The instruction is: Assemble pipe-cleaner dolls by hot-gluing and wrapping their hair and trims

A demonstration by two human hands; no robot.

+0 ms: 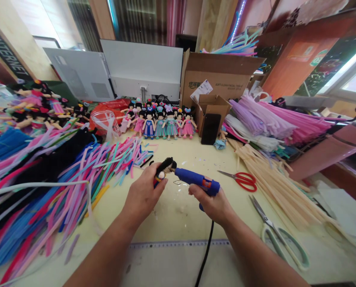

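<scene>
Near the middle of the table, my left hand is closed around a small pipe-cleaner doll with black hair, a pale part and a bit of yellow and blue; my fingers hide much of it. A blue hot glue gun with an orange part is gripped in my right hand. Its nozzle meets or nearly meets the doll's black hair; I cannot tell whether they touch. From the gun's handle a black cord runs down toward the table's front edge.
Red-handled scissors and green-handled scissors lie at right, by beige pipe cleaners. Colourful pipe cleaners heap at left. Finished dolls stand at the back, with a phone leaning on a small carton.
</scene>
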